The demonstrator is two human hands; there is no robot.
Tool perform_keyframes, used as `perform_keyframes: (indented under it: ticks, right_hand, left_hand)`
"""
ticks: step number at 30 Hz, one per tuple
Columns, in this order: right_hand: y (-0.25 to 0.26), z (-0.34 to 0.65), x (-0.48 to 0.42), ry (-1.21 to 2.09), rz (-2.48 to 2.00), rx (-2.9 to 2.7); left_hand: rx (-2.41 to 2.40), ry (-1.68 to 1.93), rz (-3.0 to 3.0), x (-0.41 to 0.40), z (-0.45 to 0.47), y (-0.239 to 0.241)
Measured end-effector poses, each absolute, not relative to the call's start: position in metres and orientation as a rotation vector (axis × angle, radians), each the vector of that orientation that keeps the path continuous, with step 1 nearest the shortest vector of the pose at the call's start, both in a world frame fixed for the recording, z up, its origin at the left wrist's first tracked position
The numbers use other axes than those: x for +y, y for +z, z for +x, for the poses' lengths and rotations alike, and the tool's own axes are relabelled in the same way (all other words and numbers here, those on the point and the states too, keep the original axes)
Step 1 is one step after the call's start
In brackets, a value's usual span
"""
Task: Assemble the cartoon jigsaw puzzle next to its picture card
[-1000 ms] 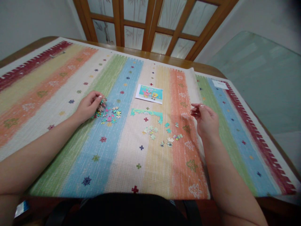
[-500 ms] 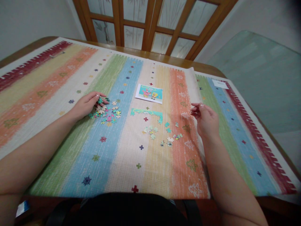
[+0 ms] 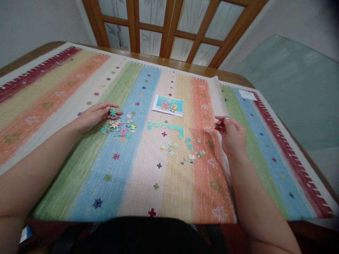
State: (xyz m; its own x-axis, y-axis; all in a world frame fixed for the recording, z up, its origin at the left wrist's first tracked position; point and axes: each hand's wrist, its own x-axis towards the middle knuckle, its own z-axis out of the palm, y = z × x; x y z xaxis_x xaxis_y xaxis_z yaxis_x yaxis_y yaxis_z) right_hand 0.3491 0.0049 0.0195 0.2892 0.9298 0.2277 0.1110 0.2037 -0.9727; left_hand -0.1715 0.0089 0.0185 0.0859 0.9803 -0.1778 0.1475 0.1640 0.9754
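Note:
Just above the pile of loose jigsaw pieces [image 3: 123, 128], my left hand [image 3: 97, 115] has a teal jigsaw piece [image 3: 113, 112] at its fingers. My right hand [image 3: 233, 134] is closed in a pinch over the orange stripe; whatever its fingertips hold, if anything, is too small to make out. Between the hands lies a joined strip of teal jigsaw border [image 3: 165, 126], bent downward at its right end. The picture card [image 3: 168, 105] with cartoon figures rests beyond the strip. Nearer to me are a small group of pale pieces [image 3: 170, 147] and several scattered pieces [image 3: 192, 156].
A striped cloth [image 3: 143, 176] covers the wooden table, with a raised fold along the right of the orange stripe. On the far right of the cloth lies a white paper slip [image 3: 247, 94]. Glazed wooden doors [image 3: 164, 30] stand behind the table.
My left hand has lifted slightly up and away from the pile, and the teal jigsaw piece at its fingers now shows more plainly. My right hand has hardly moved.

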Motion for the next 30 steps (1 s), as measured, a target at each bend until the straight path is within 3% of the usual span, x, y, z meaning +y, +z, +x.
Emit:
perform_keyframes:
  ticks: [18, 30]
  right_hand:
    - [0.022, 0.347, 0.004, 0.738, -1.284, -1.191]
    - [0.021, 0.348, 0.004, 0.763, -1.272, -1.168]
  left_hand:
    - [1.352, 0.856, 1.422, 0.008, -0.176, 0.019]
    - [1.533, 1.108, 1.639, 0.007, -0.171, 0.006]
